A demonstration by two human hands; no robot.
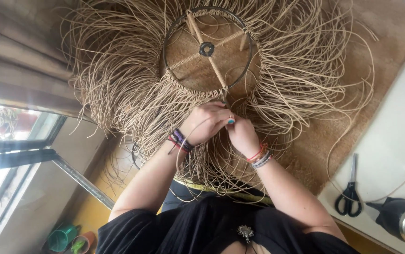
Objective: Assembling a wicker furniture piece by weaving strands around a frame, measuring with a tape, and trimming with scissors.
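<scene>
Head cam looks down and the frame reads upside-down: torso in black top (pixel 202 230) at bottom edge, arms reaching up-frame. Work piece is a round metal frame (pixel 207 49) with a small centre ring and four spokes wrapped in tan fibre, sitting at top centre; long loose straw-coloured strands (pixel 127 84) fan out from its rim in all directions and drape down over the person's lap. Left hand (pixel 205 123) is curled shut, fingers pinched around strands right at the lower rim of the frame; dark and red bracelets on the wrist. Right hand (pixel 241 134) is just beside it, touching it, fingers also closed on the strands; one nail painted blue, red and beaded bracelets on the wrist. Exactly which strands each hand holds: can't tell, too dense. Surface under the frame is a brown woven mat (pixel 353 84), running off to the upper right. Right of that, a white tabletop (pixel 390 141) with black-handled scissors (pixel 349 190) lying flat near its edge and a dark and shiny metal vessel (pixel 402 218) at the lower right corner; one stray strand loops across the white top. Left side: brown curtain (pixel 19 56), window frame (pixel 19 150) with bright daylight, yellow wall below, green pot (pixel 61 237) in lower left corner.
</scene>
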